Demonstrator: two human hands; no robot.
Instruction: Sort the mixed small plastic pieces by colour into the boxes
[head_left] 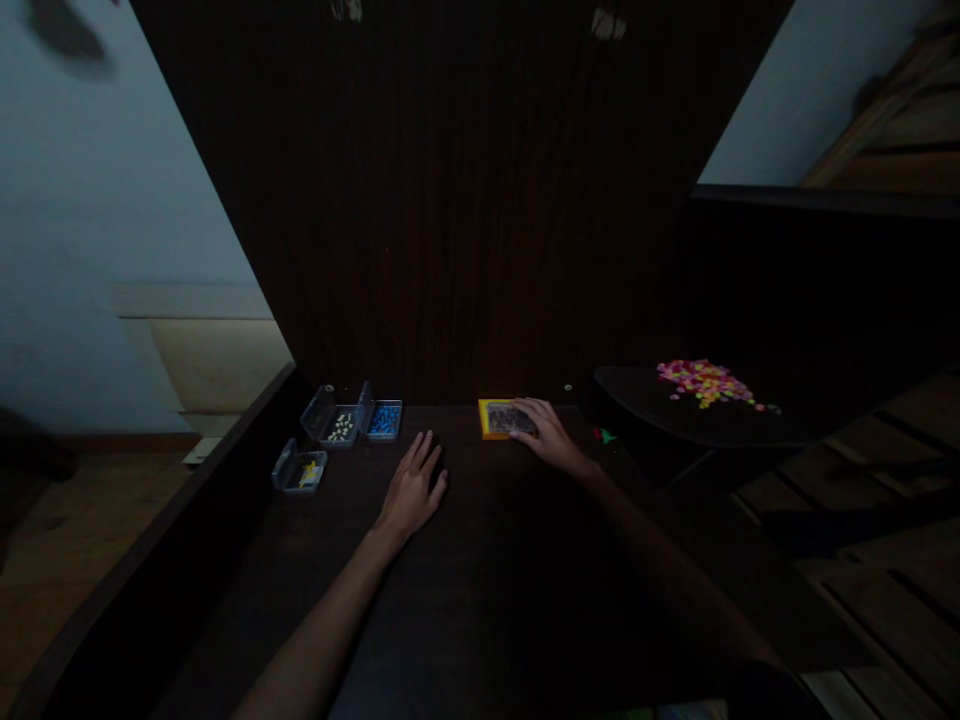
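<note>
My left hand [412, 489] lies flat on the dark wooden desk [480, 600], fingers stretched out and empty. My right hand [546, 432] reaches forward and rests its fingers on a small clear box with an orange base [495, 418] at the back of the desk; whether it grips the box I cannot make out. To the left stand three small open clear cases: one with pale pieces [339, 426], one with blue pieces [384, 418], one with yellow pieces [304, 472].
A pile of small pink and yellow pieces [705, 382] lies on a dark rounded shelf [660, 410] at the right. A tall dark panel [450, 200] rises behind the desk. A small green and red bit [604, 436] lies near the right edge. The scene is dim.
</note>
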